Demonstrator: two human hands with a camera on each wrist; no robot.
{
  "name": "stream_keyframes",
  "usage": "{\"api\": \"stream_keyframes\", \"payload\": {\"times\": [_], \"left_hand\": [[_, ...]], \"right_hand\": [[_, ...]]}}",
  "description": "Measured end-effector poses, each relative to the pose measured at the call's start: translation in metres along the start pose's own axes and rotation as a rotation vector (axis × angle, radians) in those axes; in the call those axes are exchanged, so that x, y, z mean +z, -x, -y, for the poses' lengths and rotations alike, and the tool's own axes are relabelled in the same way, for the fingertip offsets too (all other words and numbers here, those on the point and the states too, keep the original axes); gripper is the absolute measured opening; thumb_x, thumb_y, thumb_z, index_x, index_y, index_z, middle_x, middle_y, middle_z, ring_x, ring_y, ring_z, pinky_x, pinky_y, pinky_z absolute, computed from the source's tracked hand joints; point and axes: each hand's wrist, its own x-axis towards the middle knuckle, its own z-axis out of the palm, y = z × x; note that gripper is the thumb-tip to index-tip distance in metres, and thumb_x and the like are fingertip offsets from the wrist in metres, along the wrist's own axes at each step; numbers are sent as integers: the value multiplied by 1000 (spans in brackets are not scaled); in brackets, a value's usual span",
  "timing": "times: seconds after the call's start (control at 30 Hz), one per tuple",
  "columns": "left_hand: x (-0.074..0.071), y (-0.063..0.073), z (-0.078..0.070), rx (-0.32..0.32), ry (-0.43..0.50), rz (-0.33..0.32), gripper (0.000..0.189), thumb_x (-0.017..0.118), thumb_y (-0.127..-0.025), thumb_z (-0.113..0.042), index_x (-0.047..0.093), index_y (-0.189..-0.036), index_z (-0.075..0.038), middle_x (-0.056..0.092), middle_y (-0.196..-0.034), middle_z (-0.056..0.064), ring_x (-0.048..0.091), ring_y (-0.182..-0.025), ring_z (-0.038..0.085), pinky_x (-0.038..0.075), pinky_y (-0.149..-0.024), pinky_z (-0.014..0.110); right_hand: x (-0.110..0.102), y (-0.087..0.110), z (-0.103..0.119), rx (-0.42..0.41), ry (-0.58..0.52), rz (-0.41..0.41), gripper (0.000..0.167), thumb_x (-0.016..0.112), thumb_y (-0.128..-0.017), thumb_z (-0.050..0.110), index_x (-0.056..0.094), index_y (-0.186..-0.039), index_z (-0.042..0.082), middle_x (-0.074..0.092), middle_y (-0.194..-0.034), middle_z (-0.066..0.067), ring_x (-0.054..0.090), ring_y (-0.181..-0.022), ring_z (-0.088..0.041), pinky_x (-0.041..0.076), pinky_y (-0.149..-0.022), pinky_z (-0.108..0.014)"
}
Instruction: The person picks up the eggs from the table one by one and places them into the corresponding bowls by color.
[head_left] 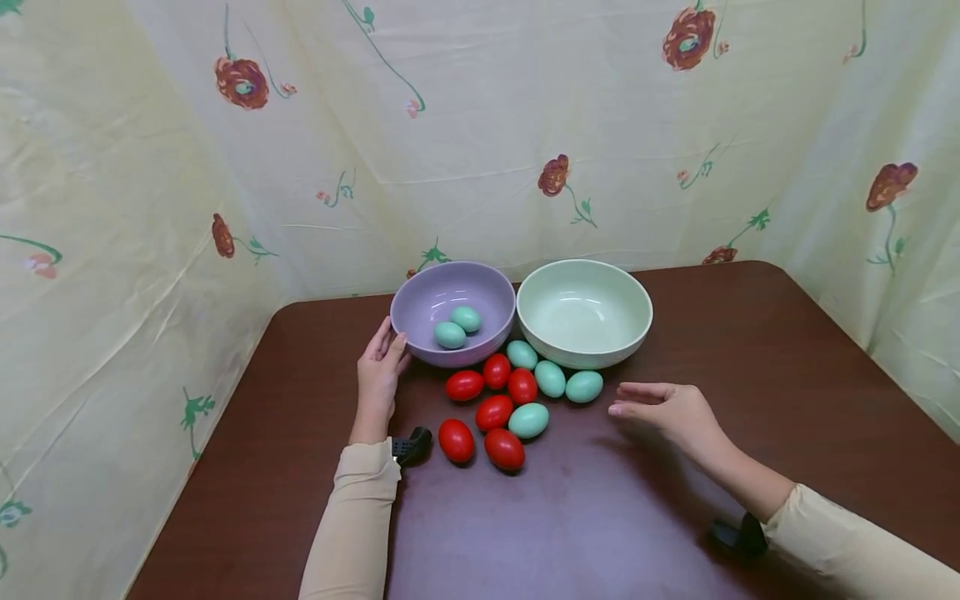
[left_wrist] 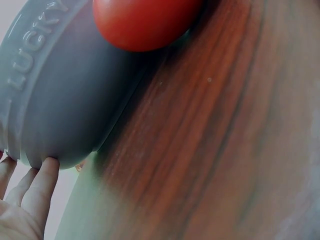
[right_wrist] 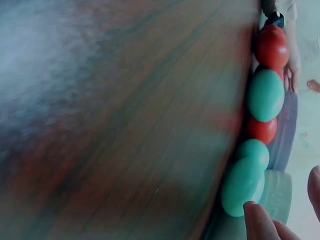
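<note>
My left hand (head_left: 378, 379) rests against the left side of a purple bowl (head_left: 408, 312), its fingertips (left_wrist: 49, 165) straight on the outer wall below raised lettering. Two mint-green eggs (head_left: 450, 335) lie inside this bowl. My right hand (head_left: 675, 412) hovers to the right of the loose eggs, thumb and fingers apart with nothing between them. Nearest to it is a mint-green egg (head_left: 584, 386) at the foot of a pale green bowl (head_left: 585, 346). More mint-green eggs (head_left: 528, 421) and several red eggs (head_left: 493, 413) are grouped on the table before the bowls.
Both bowls stand side by side toward the back of the dark brown wooden table (head_left: 585, 517). A flower-printed cloth (head_left: 480, 125) hangs behind the table and along its sides. Each wrist carries a black strapped device (head_left: 412, 447).
</note>
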Motion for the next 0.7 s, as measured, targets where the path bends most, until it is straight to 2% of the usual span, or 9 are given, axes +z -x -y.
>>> {"api": "stream_keyframes", "payload": {"times": [0.13, 0.17, 0.3, 0.4, 0.5, 0.57, 0.7], "left_hand": [[0, -2, 0, -1, 7, -5, 60, 64, -98, -26, 40, -153, -19, 39, -159, 3, 46, -141, 18, 46, -108, 41], [-1, -2, 1, -4, 9, -4, 61, 64, -98, -26, 40, -153, -20, 39, -159, 3, 47, -141, 17, 46, -108, 41], [-1, -1, 4, -14, 7, -2, 61, 64, -98, -26, 40, -153, -20, 40, -159, 2, 47, -140, 17, 47, -108, 40], [-2, 0, 4, -7, 4, -2, 61, 63, -98, -25, 39, -154, -19, 39, -159, 3, 46, -142, 18, 46, -108, 41], [-1, 1, 3, 1, -1, -2, 61, 63, -98, -25, 39, -154, -19, 38, -160, 4, 44, -143, 19, 45, -109, 43], [-1, 0, 3, 4, -2, -4, 60, 63, -98, -26, 40, -154, -19, 39, -159, 4, 45, -143, 19, 45, -109, 43], [-1, -1, 2, 10, -2, 3, 62, 63, -98, -26, 39, -154, -18, 39, -159, 5, 44, -143, 19, 45, -109, 42]], "right_hand": [[6, -6, 1, -9, -17, 33, 54, 81, -81, 43, 71, -124, 10, 74, -119, -6, 58, -126, -23, 48, -79, -12], [8, -7, 1, -9, -20, 41, 55, 81, -81, 42, 71, -125, 10, 73, -120, -7, 56, -128, -26, 48, -80, -12], [13, -11, 3, 21, -34, 58, 56, 80, -82, 42, 70, -125, 9, 72, -122, -8, 59, -124, -25, 49, -79, -13], [16, -16, 6, 41, -58, 63, 56, 81, -81, 42, 71, -124, 7, 73, -118, -10, 66, -107, -13, 51, -75, -14], [18, -22, 8, 43, -68, 61, 57, 82, -80, 42, 71, -123, 6, 74, -117, -11, 65, -96, -5, 52, -73, -16], [19, -25, 9, 30, -62, 57, 56, 81, -80, 42, 71, -123, 6, 73, -119, -12, 65, -101, -9, 51, -75, -16], [21, -29, 6, 22, -42, 49, 56, 80, -81, 44, 71, -124, 8, 71, -123, -11, 59, -121, -23, 48, -80, -15]]}}
